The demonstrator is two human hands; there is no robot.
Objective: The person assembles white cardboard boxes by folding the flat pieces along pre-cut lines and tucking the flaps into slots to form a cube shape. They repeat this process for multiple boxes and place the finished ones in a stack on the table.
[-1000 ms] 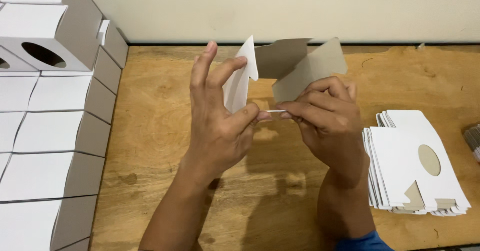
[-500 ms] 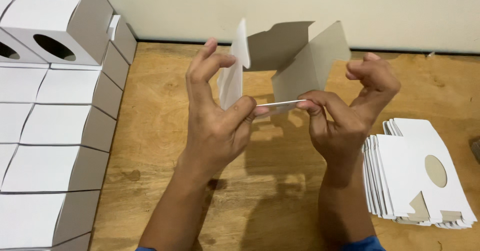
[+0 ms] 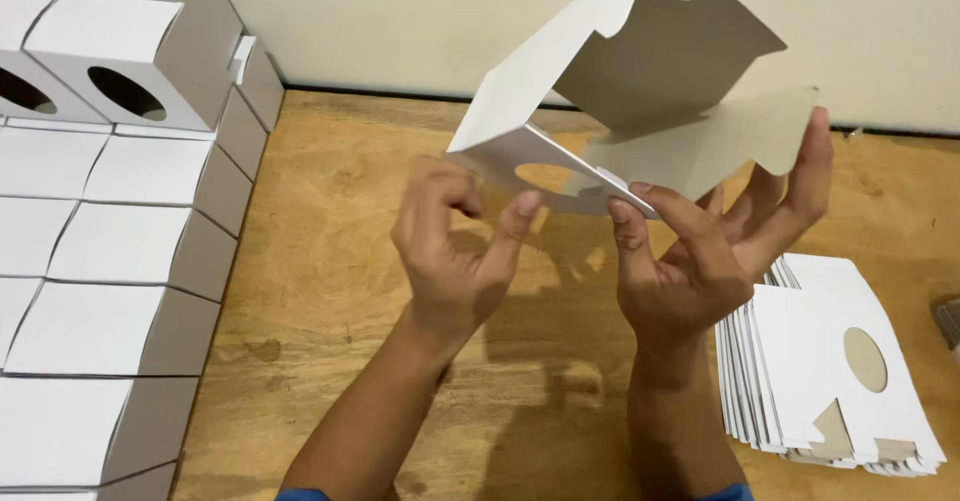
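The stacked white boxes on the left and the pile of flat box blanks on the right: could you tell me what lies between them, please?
In the head view, bare wooden tabletop lies between the stacked boxes and the blanks, with both forearms above it.
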